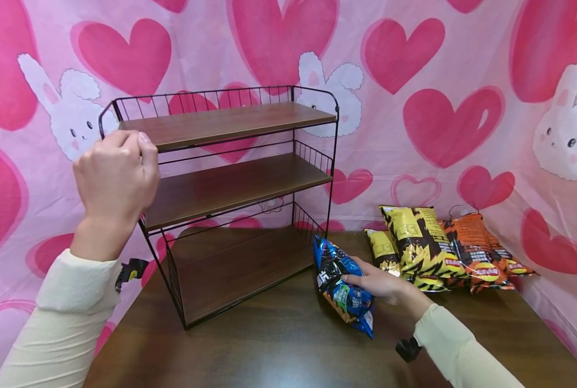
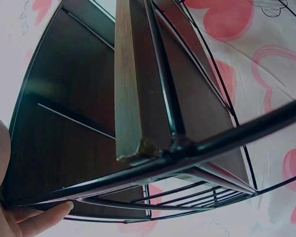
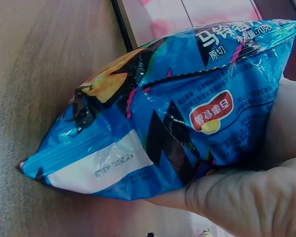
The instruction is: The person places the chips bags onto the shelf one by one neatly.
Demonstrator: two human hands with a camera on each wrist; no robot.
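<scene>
A three-tier rack [image 1: 242, 180] with brown boards and a black wire frame stands on the table. My left hand [image 1: 116, 175] grips the frame at its upper left front corner; in the left wrist view, fingertips [image 2: 52, 217] show by the black rail. Low in front of the rack's right end, my right hand [image 1: 385, 283] holds a blue chip bag [image 1: 339, 280], thumb across its front. From the right wrist, that bag [image 3: 187, 113] is seen tilted over the wood, with part of the hand hidden behind it.
At the back right, yellow chip bags [image 1: 414, 237] and orange chip bags [image 1: 475, 248] lie piled together. The brown table [image 1: 279, 345] runs in front of the rack. Behind hangs a pink cloth [image 1: 376, 156] with hearts and rabbits.
</scene>
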